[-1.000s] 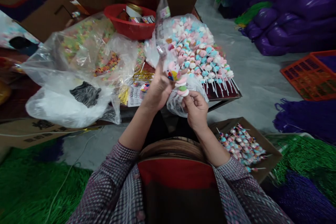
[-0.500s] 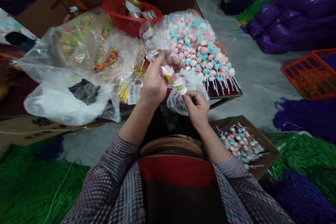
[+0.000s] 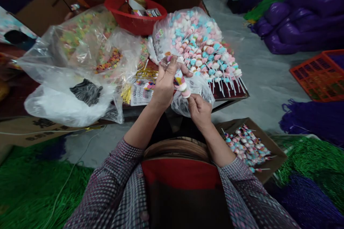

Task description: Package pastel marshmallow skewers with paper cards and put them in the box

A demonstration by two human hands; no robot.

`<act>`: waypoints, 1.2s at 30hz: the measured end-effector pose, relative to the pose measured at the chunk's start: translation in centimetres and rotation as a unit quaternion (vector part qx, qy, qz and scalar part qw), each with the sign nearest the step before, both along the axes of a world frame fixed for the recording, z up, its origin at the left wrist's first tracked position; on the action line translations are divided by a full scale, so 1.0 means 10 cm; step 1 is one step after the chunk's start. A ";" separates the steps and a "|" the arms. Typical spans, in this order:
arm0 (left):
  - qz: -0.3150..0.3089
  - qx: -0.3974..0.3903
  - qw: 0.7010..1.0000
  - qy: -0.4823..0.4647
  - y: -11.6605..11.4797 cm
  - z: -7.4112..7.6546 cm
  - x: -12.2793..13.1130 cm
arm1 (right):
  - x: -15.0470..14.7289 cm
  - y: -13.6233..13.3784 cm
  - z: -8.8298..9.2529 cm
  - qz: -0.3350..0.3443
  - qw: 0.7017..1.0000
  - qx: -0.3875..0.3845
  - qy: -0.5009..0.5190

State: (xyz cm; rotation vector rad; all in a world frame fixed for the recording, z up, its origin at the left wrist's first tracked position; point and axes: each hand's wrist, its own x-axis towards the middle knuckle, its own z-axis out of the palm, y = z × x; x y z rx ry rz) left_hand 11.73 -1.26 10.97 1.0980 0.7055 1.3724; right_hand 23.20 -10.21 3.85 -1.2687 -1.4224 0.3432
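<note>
My left hand is closed round a small clear printed wrapper and the top of a candy skewer of pastel marshmallow pieces. Its lower end is pinched by my right hand, just below and to the right. Both hands hover over the near edge of a dark table. Right behind them lies a heap of pink, blue and white candy skewers on clear plastic.
A red basin with boxes stands at the back. Large clear bags of coloured candy fill the table's left. A cardboard box of wrapped skewers sits on the floor at right. An orange crate, purple and green bundles lie around.
My left hand lowered the wrapper from held high down over the skewer's top. The right hand stayed pinched on the skewer's lower end.
</note>
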 end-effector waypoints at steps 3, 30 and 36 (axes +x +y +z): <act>-0.027 -0.026 0.999 -0.013 -0.02 0.01 0.00 | 0.00 0.01 0.00 0.003 1.000 -0.013 0.015; -0.150 -0.013 0.987 -0.050 0.03 -0.08 -0.22 | 0.04 0.04 0.04 0.117 0.957 -0.204 0.167; -0.050 -0.092 0.994 -0.030 0.07 -0.15 -0.06 | 0.06 0.05 0.03 0.053 0.986 -0.144 0.067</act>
